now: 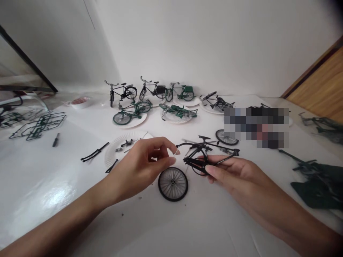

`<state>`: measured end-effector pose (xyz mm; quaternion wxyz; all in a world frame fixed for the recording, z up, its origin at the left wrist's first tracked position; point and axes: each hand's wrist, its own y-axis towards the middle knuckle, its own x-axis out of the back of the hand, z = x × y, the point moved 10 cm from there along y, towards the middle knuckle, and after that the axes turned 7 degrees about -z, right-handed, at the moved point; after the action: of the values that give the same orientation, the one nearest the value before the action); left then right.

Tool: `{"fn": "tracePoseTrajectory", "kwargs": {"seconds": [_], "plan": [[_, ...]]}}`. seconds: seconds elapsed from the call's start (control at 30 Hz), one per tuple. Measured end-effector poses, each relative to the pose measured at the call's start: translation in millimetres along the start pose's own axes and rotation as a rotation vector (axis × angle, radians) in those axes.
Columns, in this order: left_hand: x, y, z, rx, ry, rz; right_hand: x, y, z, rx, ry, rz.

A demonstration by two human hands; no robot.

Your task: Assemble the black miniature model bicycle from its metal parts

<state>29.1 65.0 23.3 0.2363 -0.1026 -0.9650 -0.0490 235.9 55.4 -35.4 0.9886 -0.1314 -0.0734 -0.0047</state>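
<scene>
My right hand (232, 173) grips a black model bicycle frame (198, 165) between thumb and fingers, holding it above the white table. A saddle (204, 137) tops the frame, and a curved black mudguard (184, 144) reaches toward my left hand (150, 160). The thumb and forefinger of that hand pinch around a thin pale wire (175, 151) by the mudguard's end. Just below, a loose spoked wheel (173, 184) lies on the table. A second loose wheel (227, 137) rests behind the frame, partly covered by a blurred patch.
Several assembled model bicycles (178, 92) stand or lie on paper plates at the back. To the left are black fork-like parts (94, 153), a paper plate (108, 151) with small parts, a screwdriver (55, 140) and green part frames (40, 125). Green model pieces (318, 184) lie at right.
</scene>
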Motion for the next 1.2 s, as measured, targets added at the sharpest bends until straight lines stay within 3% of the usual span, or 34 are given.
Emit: {"fn": "tracePoseTrajectory", "kwargs": {"seconds": [0.1, 0.23, 0.33, 0.47, 0.6, 0.73, 0.87, 1.03, 1.2], "plan": [[7.0, 4, 6, -0.012, 0.225, 0.012, 3, 2, -3, -0.011, -0.020, -0.030], [15.5, 6, 5, -0.118, 0.578, -0.076, 10, 5, -1, -0.018, -0.031, -0.053], [-4.2, -3, 1, -0.200, 0.669, 0.023, 11, 6, 8, 0.020, 0.002, -0.040], [-29.5, -15, 9, -0.139, 0.595, 0.195, 8, 1, 20, 0.084, 0.014, -0.001], [-20.6, -13, 22, 0.050, 0.403, 0.148, 8, -4, 23, 0.070, 0.004, -0.012], [-5.4, -8, 9, 0.029, 0.115, 0.075, 5, -5, 25, 0.077, 0.013, -0.002], [1.6, -5, 5, 0.065, -0.092, 0.061, 5, -3, 23, 0.082, 0.163, 0.008], [5.3, -4, 12, 0.142, -0.120, 0.033, 4, -2, 16, 0.061, 0.265, 0.041], [-0.2, -5, 13, 0.155, -0.109, 0.079, 2, -3, 14, 0.053, 0.252, 0.045]]}}
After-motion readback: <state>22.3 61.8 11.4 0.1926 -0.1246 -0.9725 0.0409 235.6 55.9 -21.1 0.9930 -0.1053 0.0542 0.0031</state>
